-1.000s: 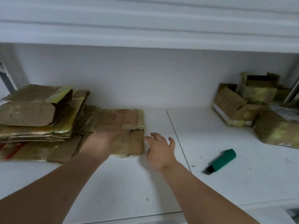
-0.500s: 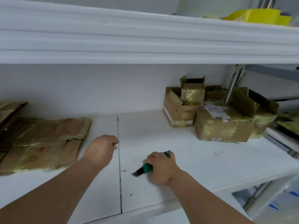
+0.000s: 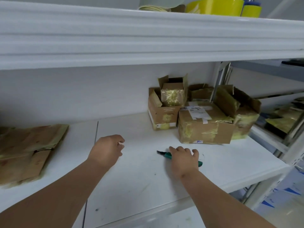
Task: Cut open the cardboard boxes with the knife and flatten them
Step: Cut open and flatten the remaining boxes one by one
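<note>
knife shifted right under right hand | fingers grip it | left hand fingers loosely curled, empty

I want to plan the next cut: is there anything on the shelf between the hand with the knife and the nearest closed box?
Nothing visible: bare white shelf separates the right hand, on the green-handled knife, from the taped brown cardboard box.

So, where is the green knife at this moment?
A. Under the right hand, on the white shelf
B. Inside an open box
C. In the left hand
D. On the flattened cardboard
A: the right hand lies over the green knife on the white shelf.
</note>
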Demonstrator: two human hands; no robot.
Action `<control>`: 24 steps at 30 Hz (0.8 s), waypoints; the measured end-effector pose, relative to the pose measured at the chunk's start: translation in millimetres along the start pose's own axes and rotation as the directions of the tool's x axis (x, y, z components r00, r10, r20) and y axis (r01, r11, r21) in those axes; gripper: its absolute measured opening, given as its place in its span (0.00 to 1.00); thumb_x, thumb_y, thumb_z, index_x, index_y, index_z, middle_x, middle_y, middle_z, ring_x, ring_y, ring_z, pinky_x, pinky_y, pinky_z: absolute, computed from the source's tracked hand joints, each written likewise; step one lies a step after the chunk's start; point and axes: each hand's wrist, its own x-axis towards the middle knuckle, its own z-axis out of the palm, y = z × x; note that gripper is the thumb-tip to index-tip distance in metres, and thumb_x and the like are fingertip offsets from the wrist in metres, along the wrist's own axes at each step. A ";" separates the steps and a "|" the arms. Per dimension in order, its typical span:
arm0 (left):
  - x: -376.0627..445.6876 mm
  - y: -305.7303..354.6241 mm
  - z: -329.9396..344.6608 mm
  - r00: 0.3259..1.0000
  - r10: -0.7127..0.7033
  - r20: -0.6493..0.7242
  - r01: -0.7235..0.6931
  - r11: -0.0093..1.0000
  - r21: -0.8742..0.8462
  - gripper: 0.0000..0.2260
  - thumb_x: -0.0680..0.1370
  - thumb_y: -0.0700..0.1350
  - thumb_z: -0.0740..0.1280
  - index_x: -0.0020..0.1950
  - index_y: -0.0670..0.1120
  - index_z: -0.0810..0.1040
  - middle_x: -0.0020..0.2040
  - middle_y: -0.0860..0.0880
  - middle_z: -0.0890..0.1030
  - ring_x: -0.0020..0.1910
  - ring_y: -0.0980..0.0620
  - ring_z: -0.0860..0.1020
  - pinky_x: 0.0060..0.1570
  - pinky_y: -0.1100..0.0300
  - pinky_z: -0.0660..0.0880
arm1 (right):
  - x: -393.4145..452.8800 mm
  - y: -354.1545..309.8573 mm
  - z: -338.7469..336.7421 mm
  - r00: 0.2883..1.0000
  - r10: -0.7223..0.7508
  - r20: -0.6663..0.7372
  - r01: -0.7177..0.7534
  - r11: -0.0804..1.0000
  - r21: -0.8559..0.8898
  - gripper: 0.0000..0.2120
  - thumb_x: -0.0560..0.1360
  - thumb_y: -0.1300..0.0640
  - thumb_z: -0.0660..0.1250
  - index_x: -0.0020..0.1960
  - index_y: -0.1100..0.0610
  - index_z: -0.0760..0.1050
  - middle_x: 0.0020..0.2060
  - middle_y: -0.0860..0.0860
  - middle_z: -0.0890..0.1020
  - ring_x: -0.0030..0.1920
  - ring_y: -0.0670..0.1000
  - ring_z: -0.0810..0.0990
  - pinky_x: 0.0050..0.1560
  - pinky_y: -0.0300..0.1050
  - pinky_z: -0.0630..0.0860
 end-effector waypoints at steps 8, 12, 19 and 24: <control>52.2 49.7 35.9 0.967 0.254 0.021 -0.255 0.964 0.074 0.18 0.79 0.33 0.61 0.67 0.46 0.77 0.59 0.45 0.79 0.56 0.50 0.79 0.54 0.65 0.70 | 21.9 37.0 -19.3 0.972 0.109 -0.206 -0.055 0.966 0.255 0.19 0.78 0.56 0.58 0.68 0.48 0.72 0.63 0.49 0.75 0.66 0.53 0.69 0.71 0.55 0.56; 64.6 81.1 52.3 0.971 0.237 0.044 -0.239 0.969 0.065 0.21 0.79 0.32 0.58 0.69 0.46 0.75 0.62 0.48 0.78 0.59 0.51 0.78 0.55 0.67 0.69 | 30.6 55.0 -29.8 0.943 0.137 -0.304 -0.035 0.947 0.319 0.16 0.77 0.58 0.59 0.61 0.49 0.77 0.57 0.49 0.76 0.61 0.54 0.71 0.66 0.54 0.59; 92.4 113.2 50.0 0.992 -0.087 -0.089 0.062 0.965 -0.253 0.09 0.80 0.39 0.62 0.55 0.47 0.79 0.48 0.51 0.83 0.37 0.57 0.84 0.46 0.52 0.82 | 69.5 66.4 -70.9 0.838 0.048 -0.544 0.162 0.930 0.331 0.19 0.73 0.58 0.62 0.63 0.52 0.79 0.60 0.55 0.79 0.62 0.61 0.74 0.59 0.56 0.66; 102.4 125.9 44.2 0.972 -0.127 -0.199 0.074 0.964 -0.256 0.17 0.79 0.33 0.57 0.59 0.50 0.79 0.49 0.50 0.82 0.43 0.56 0.83 0.49 0.52 0.81 | 109.8 65.3 -117.3 0.906 -0.030 -0.423 0.208 0.901 0.381 0.27 0.79 0.55 0.57 0.77 0.43 0.60 0.74 0.53 0.64 0.75 0.58 0.61 0.73 0.60 0.56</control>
